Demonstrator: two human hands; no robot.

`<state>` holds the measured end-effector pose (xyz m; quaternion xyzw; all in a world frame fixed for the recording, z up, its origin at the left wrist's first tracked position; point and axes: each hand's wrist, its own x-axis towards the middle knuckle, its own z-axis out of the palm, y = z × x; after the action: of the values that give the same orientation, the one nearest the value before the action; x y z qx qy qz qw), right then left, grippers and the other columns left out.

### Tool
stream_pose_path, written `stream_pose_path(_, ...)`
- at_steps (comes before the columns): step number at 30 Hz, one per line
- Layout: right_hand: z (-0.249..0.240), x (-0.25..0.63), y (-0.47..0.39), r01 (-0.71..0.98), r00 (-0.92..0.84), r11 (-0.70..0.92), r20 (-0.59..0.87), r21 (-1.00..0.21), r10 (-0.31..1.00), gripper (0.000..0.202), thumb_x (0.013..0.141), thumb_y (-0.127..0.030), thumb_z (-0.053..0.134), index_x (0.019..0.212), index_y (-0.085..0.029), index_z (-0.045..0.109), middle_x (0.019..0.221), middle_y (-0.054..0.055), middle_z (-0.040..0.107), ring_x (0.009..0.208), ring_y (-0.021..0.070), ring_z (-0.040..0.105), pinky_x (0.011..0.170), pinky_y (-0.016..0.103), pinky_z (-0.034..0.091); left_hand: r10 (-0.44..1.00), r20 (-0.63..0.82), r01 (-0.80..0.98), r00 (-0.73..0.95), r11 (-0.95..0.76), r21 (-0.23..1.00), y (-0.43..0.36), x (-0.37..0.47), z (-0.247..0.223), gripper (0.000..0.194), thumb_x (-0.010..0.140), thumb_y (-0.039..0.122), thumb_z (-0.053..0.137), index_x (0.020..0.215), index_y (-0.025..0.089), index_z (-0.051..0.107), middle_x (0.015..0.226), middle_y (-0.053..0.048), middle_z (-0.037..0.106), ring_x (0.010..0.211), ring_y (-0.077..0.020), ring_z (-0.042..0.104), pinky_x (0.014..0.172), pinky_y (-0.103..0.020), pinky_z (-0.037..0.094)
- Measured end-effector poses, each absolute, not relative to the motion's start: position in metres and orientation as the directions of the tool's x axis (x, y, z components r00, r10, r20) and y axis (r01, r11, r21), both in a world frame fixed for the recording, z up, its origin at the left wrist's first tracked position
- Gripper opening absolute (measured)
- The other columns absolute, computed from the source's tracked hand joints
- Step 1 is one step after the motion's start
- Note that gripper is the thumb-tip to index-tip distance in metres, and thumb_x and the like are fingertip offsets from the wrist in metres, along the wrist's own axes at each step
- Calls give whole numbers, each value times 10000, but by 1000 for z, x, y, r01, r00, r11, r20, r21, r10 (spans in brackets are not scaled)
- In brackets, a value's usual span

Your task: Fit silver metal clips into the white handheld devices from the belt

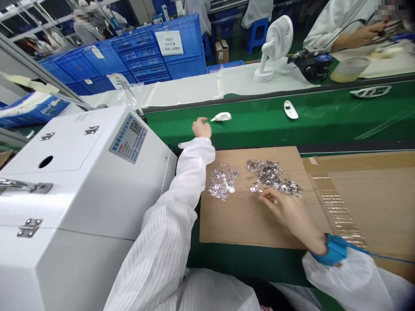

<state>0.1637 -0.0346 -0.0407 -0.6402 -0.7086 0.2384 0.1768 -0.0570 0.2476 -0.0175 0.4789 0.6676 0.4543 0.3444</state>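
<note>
My left hand [201,128] reaches out over the green conveyor belt [253,129], its fingers loosely bent and apart. Just right of it lies a white plastic housing [222,116] with a narrow tip. Another white part [184,145] shows partly beside my left sleeve. My right hand [287,211] is low over a cardboard sheet [240,224], thumb and fingertips pinched together. Whatever is between them is too small to make out. Right by those fingertips is a large pile of small shiny metal pieces [270,173]. A smaller pile of metal pieces [223,182] lies to the left.
A big white metal box [106,190] stands close on my left. Farther along the belt are two white housings [291,109]. Behind it stand a white fan [275,41] and stacked blue crates [145,52]. A co-worker's hand [359,36] is at far right. A blue wrist strap [332,250] trails a cord.
</note>
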Motion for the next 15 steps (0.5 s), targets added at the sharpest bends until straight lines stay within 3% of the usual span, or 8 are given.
stream_pose_path(3, -38, 174, -39, 683, -136, 69, -34, -727, 990, 190, 946, -401, 534, 908, -259, 655, 924, 23, 766, 814, 222, 721, 685, 326, 516, 961, -24, 665, -275, 208, 718, 239, -87, -15, 296, 849, 38, 568, 1140, 83, 544, 1465, -213, 379, 1427, -345, 220, 1149, -503, 220)
stream_pose_path(5, -38, 175, -39, 623, -87, 44, -13, -781, 996, 202, 918, -435, 572, 971, -258, 655, 936, 33, 764, 834, 227, 720, 698, 335, 534, 969, -107, 767, -221, 241, 595, 233, -99, -18, 307, 755, 48, 692, 1035, 61, 566, 1386, -246, 452, 1377, -399, 302, 1121, -541, 245)
stream_pose_path(7, -37, 171, -37, 585, -39, 19, -5, -811, 999, 234, 885, -461, 619, 983, -252, 660, 916, 36, 763, 813, 230, 716, 690, 345, 539, 977, -159, 828, -143, 206, 521, 229, -103, -23, 308, 698, 43, 743, 951, 73, 571, 1309, -228, 522, 1315, -386, 405, 1095, -503, 300)
stream_pose_path(12, -19, 158, -33, 567, -47, 120, 114, -815, 992, 209, 897, -440, 632, 883, -256, 729, 916, 25, 759, 783, 199, 693, 685, 334, 525, 996, -91, 905, -7, 45, 424, 222, -97, -20, 294, 763, 106, 730, 987, 123, 541, 1225, -183, 592, 1296, -331, 458, 1086, -418, 319)
stream_pose_path(15, -2, 155, -30, 579, -34, 200, 222, -790, 975, 181, 922, -380, 615, 926, -252, 744, 949, 29, 758, 794, 183, 691, 675, 313, 523, 998, 51, 877, -28, 0, 481, 214, -87, -4, 335, 792, 215, 729, 1038, 159, 507, 1101, -154, 637, 1210, -336, 543, 1023, -430, 381)
